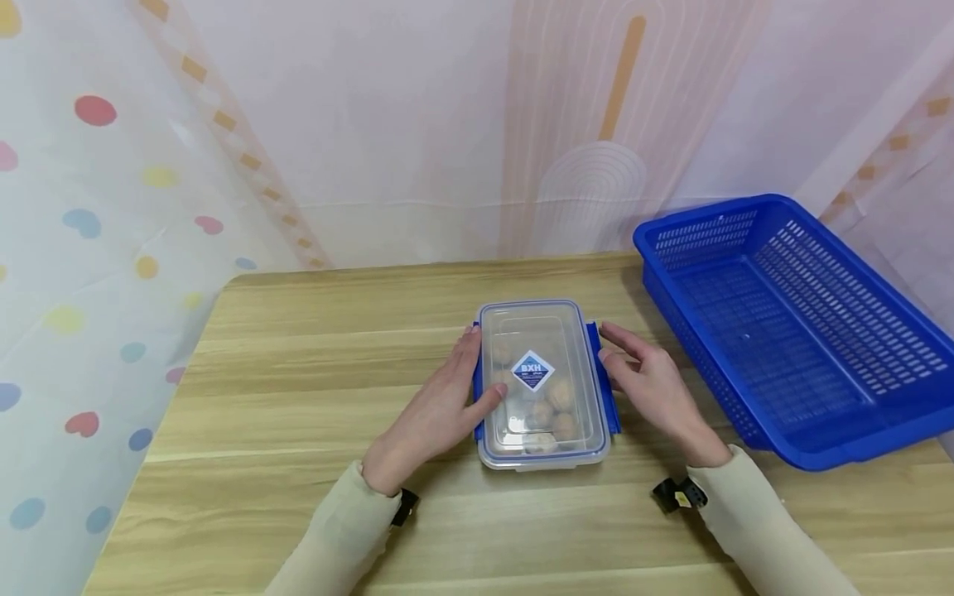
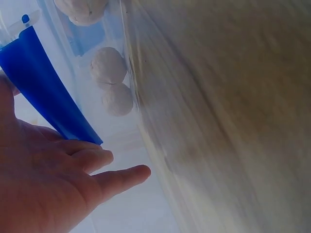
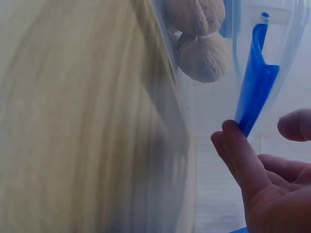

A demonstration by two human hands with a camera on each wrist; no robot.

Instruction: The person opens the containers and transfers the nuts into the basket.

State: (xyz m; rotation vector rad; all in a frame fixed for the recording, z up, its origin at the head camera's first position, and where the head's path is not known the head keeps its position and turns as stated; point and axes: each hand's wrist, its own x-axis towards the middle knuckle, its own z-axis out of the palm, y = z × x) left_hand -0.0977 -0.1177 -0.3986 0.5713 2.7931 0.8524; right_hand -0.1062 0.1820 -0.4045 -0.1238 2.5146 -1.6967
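A clear plastic food container (image 1: 540, 327) with a lid, a blue seal and a BXH sticker stands on the table. Inside lie several walnuts (image 1: 561, 395), also visible as pale round walnuts (image 2: 108, 67) through the wall in the left wrist view. My left hand (image 1: 436, 406) rests along its left side, thumb over the lid and fingers beside the left blue latch (image 2: 46, 82). On the other side, fingers of my right hand (image 1: 652, 385) touch the right blue latch (image 3: 257, 87), which sticks outward; its thumb is apart from the latch in the right wrist view.
A blue perforated plastic basket (image 1: 790, 381) stands to the right, close to my right forearm. The wooden tabletop (image 1: 320, 372) extends left of the container. A patterned cloth backdrop (image 1: 417, 124) rises behind the table's back edge.
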